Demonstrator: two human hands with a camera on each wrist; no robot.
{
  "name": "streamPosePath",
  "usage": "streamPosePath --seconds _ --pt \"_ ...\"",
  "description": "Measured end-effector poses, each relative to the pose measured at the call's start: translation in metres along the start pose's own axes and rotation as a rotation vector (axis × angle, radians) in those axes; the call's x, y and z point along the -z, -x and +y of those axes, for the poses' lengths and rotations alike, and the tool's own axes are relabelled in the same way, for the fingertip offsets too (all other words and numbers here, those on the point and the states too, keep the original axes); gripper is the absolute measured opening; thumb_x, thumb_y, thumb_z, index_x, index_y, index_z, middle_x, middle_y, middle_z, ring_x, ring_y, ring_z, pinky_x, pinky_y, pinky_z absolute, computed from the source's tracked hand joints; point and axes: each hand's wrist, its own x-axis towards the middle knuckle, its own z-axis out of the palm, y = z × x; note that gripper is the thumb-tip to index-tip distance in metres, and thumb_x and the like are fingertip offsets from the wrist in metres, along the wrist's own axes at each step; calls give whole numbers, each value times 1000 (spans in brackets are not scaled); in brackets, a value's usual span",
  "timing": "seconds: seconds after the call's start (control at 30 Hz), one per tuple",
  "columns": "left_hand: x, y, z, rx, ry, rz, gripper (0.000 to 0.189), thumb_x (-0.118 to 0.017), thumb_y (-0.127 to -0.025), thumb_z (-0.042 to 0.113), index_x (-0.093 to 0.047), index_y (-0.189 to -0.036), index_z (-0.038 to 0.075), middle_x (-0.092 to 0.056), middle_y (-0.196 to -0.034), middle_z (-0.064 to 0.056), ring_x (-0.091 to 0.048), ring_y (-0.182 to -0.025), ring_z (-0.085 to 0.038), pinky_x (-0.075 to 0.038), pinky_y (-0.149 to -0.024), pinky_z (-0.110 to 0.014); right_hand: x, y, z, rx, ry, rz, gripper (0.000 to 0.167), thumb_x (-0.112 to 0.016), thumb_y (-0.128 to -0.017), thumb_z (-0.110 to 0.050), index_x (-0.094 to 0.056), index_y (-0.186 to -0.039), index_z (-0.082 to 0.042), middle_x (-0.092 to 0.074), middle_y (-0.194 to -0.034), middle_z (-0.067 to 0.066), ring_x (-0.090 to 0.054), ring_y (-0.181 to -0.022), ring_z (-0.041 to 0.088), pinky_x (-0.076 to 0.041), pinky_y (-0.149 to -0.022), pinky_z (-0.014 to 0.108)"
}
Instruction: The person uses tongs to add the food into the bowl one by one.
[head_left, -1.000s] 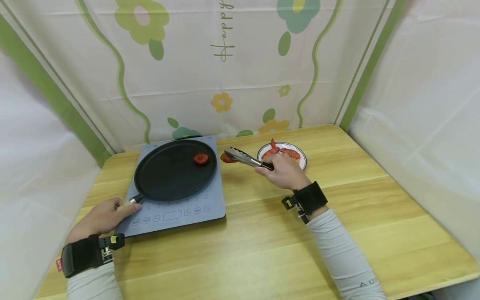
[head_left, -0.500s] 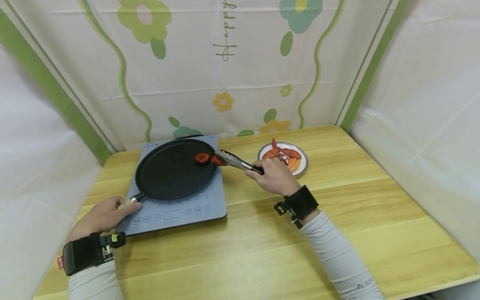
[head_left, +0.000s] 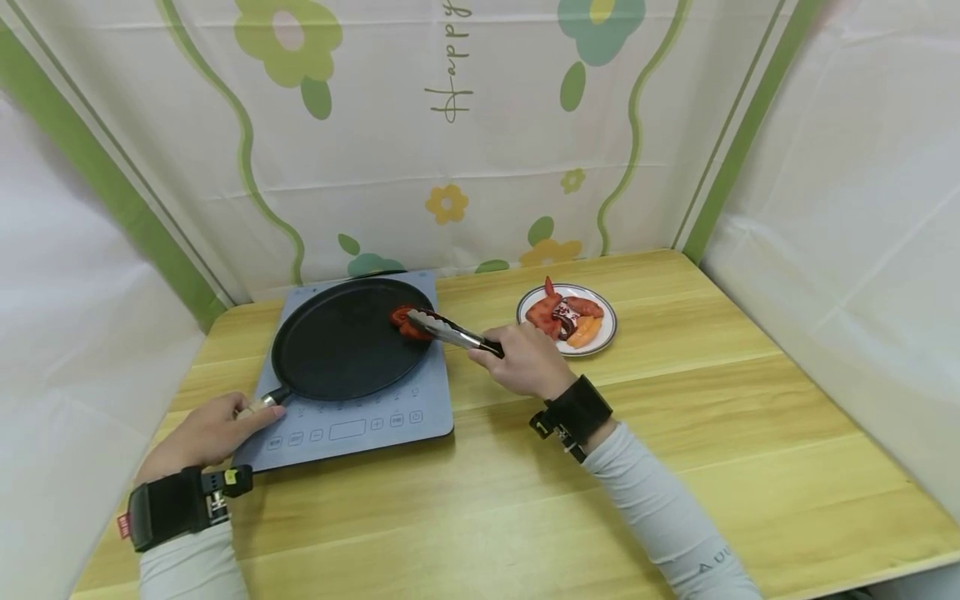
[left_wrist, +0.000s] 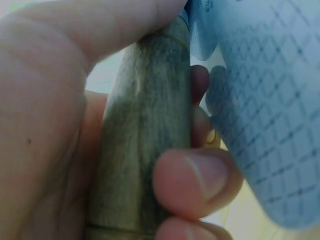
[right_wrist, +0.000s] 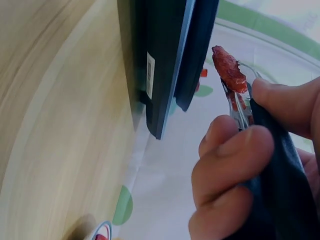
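My left hand (head_left: 210, 429) grips the wooden handle (left_wrist: 145, 120) of a round black frying pan (head_left: 337, 350), fingers curled round it in the left wrist view. The pan sits on a grey induction cooktop (head_left: 438, 404). My right hand (head_left: 528, 358) holds metal tongs (head_left: 453, 332) by their black handles. A reddish-brown piece of food (right_wrist: 230, 70) is pinched between the tong tips. In the head view that piece is over the pan's right side, overlapping a round red slice (head_left: 399, 313) in the pan. The tong tips partly cover both.
A white plate (head_left: 609, 332) with a dark rim stands right of the cooktop, behind my right hand. It bears red pieces, an orange piece (head_left: 585, 331) and a dark-and-white patterned piece (head_left: 566, 317). A floral curtain (head_left: 450, 150) hangs behind the wooden table (head_left: 525, 517).
My right hand has moved left from the plate, carrying the reddish piece in the tongs from beside the pan to over it. The left hand keeps its grip on the handle.
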Motion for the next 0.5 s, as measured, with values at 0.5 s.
streamPosePath --seconds 0.5 --pt "0 3 3 -3 11 28 48 -60 -105 50 -54 -88 5 -45 -71 0 -47 -65 -17 -37 -58 -29 -15 -7 -12 54 -1 -1 29 -70 -102 -42 -72 -92 -15 -45 -63 -6 -40 -51 9 -30 -50 26"
